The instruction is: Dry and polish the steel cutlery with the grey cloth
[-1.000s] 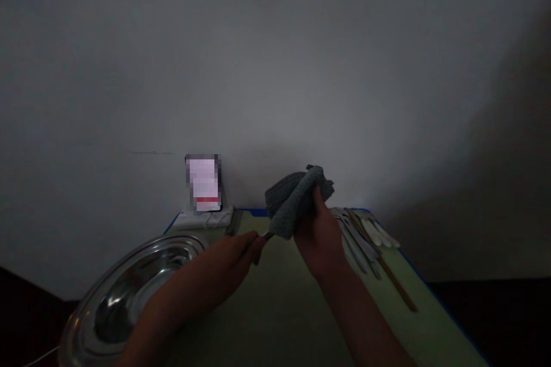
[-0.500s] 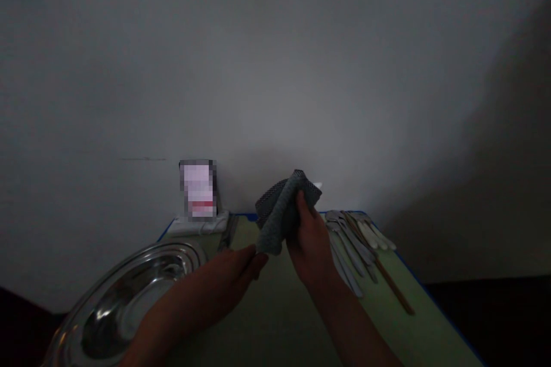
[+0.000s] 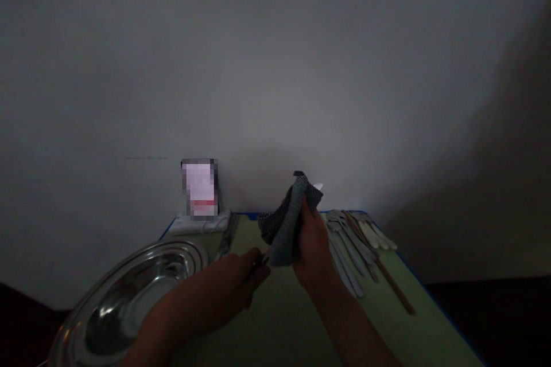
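In dim light, a person's right hand (image 3: 313, 246) grips a bunched grey cloth (image 3: 286, 223) above the middle of a green surface (image 3: 284, 321), its fingers closed around the fabric, which is wrapped over one end of a thin metal utensil (image 3: 262, 260). The left hand (image 3: 232, 284) pinches the utensil's other end, fingers shut on it just below the cloth; what kind of utensil it is cannot be told. A row of cutlery (image 3: 357, 241) lies side by side toward the far right corner of the surface, close to the right hand. A shiny metal bowl (image 3: 129, 298) sits at the left edge, and a small blurred card (image 3: 200, 188) stands on a folded white cloth (image 3: 200, 223) at the far left corner.
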Demonstrator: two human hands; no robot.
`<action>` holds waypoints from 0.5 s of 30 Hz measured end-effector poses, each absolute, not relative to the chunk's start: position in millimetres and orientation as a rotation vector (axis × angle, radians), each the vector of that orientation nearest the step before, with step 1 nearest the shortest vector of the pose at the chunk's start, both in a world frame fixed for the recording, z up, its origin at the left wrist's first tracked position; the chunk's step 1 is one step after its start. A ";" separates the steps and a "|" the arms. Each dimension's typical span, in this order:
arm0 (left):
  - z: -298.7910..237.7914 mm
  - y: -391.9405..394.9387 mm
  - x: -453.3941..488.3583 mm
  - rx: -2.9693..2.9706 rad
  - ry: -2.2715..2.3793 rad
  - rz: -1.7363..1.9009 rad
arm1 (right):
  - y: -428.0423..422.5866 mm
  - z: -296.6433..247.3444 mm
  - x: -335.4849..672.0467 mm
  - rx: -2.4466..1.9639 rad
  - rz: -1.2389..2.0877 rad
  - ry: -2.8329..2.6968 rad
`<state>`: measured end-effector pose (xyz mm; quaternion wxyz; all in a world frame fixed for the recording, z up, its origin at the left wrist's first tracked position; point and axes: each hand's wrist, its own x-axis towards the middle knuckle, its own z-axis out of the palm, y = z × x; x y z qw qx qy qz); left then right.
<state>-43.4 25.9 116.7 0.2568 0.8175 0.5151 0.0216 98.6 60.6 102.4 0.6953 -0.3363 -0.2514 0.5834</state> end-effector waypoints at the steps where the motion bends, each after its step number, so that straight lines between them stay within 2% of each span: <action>1: 117.3 25.9 -42.8 2.224 1.390 0.049 | 60.5 102.7 98.8 -0.759 1.302 -0.570; 15: 126.0 22.7 -40.5 2.174 1.331 -0.054 | 55.4 106.7 99.8 -0.835 1.222 -0.650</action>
